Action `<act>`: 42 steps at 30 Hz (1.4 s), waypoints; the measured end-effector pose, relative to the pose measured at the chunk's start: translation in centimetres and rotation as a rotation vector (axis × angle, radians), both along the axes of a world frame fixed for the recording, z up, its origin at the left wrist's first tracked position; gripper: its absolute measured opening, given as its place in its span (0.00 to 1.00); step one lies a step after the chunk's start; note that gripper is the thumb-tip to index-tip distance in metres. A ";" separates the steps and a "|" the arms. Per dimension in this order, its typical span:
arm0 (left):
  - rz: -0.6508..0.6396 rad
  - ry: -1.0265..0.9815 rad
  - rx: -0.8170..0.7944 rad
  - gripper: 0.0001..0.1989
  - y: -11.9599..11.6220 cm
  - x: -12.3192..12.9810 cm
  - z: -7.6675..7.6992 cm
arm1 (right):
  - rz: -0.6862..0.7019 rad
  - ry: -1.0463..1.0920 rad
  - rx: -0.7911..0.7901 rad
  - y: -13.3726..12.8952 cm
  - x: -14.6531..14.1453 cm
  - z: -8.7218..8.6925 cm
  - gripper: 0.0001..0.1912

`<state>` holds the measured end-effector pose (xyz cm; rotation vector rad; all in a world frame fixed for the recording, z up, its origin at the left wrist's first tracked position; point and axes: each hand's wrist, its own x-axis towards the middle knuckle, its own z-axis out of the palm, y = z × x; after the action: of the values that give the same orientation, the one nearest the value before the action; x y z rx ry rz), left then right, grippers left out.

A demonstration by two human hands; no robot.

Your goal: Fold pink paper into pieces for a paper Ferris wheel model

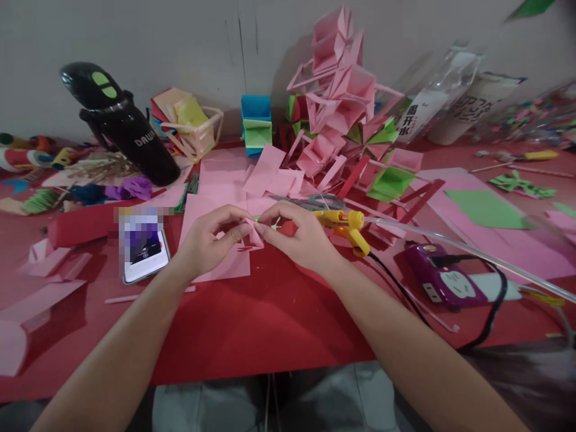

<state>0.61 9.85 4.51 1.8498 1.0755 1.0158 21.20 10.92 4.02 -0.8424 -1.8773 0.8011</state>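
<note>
Both of my hands meet over the middle of the red table, pinching one small folded piece of pink paper point(252, 235). My left hand point(217, 235) grips its left side between thumb and fingers. On its other side, my right hand point(294, 233) closes thumb and fingers on the same piece. Pink paper sheets point(225, 267) lie beneath and behind the hands. Just right of my right hand rests a yellow glue gun point(344, 223) with a clear glue stick point(450, 243) in its back. Scissors point(321, 202) lie behind that hand.
A phone point(146, 252) lies left of my left hand. Behind stand a black bottle point(135, 135), a blue and green paper box point(256, 126) and a tall pile of pink paper shapes point(342, 90). A purple power adapter point(443, 276) with a black cord sits at right.
</note>
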 end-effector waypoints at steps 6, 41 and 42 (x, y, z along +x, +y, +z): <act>0.040 0.042 0.064 0.08 0.0 0.0 0.3 | 0.029 0.022 0.076 0.2 0.0 -0.3 0.04; 0.308 0.104 0.270 0.08 0.2 -0.1 -0.3 | -0.149 -0.012 0.141 -0.1 -0.2 0.2 0.08; 0.328 0.091 0.269 0.08 0.2 -0.1 -0.3 | -0.151 -0.015 0.147 -0.2 -0.2 0.3 0.07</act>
<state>0.51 10.04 4.23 1.9870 1.3860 1.3296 20.99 10.71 4.28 -0.8870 -1.8363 0.5585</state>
